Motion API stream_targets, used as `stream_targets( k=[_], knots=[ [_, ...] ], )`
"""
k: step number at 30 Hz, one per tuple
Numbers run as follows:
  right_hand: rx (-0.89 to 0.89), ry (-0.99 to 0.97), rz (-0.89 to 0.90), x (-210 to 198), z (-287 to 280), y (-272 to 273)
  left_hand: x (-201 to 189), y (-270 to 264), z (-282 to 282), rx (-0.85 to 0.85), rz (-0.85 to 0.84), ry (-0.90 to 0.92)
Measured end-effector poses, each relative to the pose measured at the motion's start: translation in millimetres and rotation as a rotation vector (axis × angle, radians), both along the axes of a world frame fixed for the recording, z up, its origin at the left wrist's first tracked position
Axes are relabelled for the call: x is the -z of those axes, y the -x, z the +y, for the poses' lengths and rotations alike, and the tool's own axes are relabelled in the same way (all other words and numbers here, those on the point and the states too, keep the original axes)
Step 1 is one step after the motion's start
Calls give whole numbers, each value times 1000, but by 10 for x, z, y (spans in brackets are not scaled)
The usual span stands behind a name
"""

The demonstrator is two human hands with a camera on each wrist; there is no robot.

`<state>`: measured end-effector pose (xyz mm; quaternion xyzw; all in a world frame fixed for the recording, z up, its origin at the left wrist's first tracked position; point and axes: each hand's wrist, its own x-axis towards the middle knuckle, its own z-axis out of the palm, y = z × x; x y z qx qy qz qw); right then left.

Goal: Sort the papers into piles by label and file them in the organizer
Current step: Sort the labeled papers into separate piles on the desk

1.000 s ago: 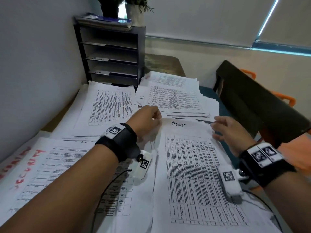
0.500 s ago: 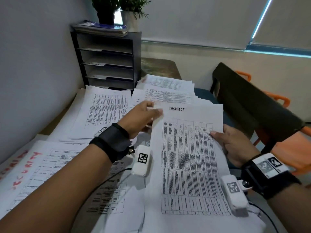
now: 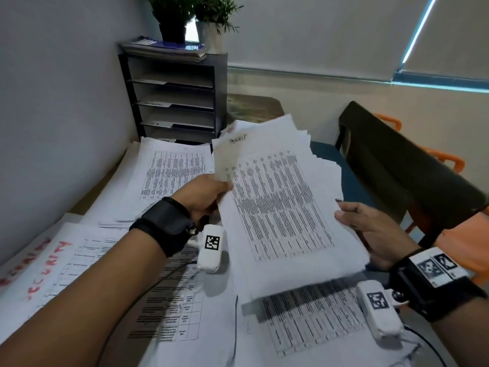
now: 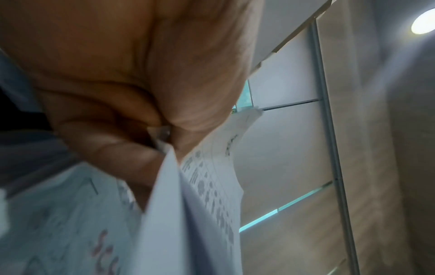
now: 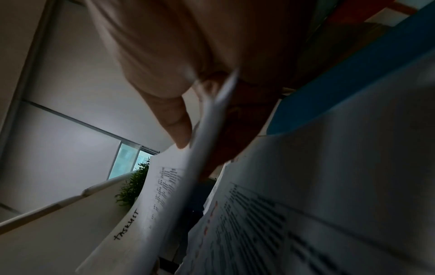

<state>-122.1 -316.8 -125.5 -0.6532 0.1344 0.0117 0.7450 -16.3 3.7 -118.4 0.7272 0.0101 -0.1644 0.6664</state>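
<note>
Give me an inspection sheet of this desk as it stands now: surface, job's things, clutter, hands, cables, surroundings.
Surface: desk almost wholly covered by paper; bare wood only at the far end.
Job's things: lifted stack of printed sheets, handwritten label on top; piles of papers lying flat; dark shelf organizer at the back, slots mostly empty.
Clutter: booklets and two potted plants on top of the organizer.
Hands: left hand pinches the stack's left edge; right hand grips its right edge.
Cables: thin black cable from the right wrist camera, lying over papers.
Surroundings: grey wall left, window blind behind, dark chair right.
</note>
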Motion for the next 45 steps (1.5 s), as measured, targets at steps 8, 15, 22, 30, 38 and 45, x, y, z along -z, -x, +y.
stream_targets(
  k=[8,15,22,30,38,45],
  knots=[
    [-30,9,-17,50,139,-51,-48,30,59,19,4,261],
    [34,-75,4,101,331,-38,45,242,-182,411,21,-28],
    [-137,53,64,83,320,31,-132,-162,523,44,-191,-487],
    [-122,125,46,59,307,33,135,-609,1581,-300,-110,-1202],
    [-89,121,53,116,287,16,-183,-205,760,-69,-413,-1163],
    [-107,121,57,138,272,23,-113,196,-130,477,-548,-1180]
  ],
)
